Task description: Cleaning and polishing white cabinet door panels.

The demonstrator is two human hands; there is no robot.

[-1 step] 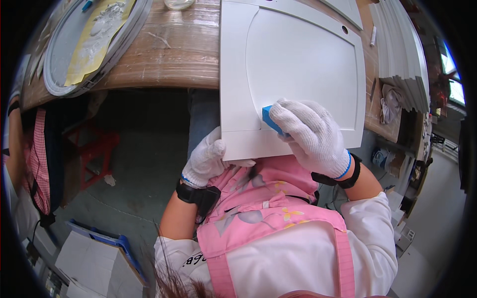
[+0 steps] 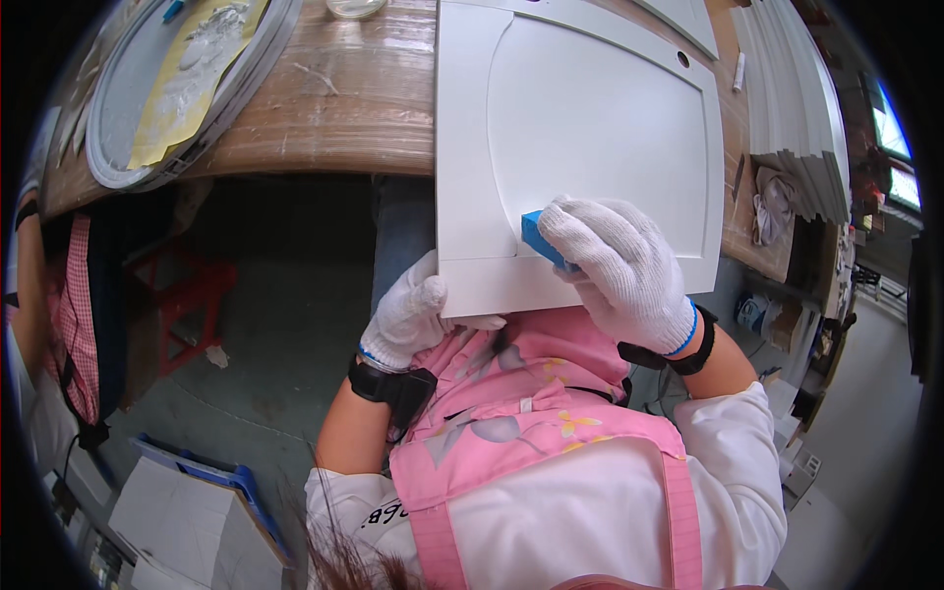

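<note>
A white framed panel [image 2: 602, 128], like a cabinet door with a recessed middle, lies with its near edge past the table and over my lap. My right hand [image 2: 619, 251], in a white knit glove, is closed round a blue sanding block [image 2: 539, 234]. The block rests at the recess's near left corner; its far side is hidden under my fingers. My left hand [image 2: 411, 307], gloved too, grips the panel's near left corner, with the thumb at the side and fingertips showing below the near edge.
On the wrapped table [image 2: 324, 108], a round grey tray [image 2: 103, 147] holds yellow paper [image 2: 157, 133] with white paste. A glass container [image 2: 354, 8] stands at the back. Stacked white panels [image 2: 792, 108] and a rag [image 2: 774, 202] are at right. A red stool [image 2: 192, 305] and another person's arm [image 2: 29, 285] are left.
My right hand and the sanding block have shifted very slightly to the right. My left hand keeps its place on the panel.
</note>
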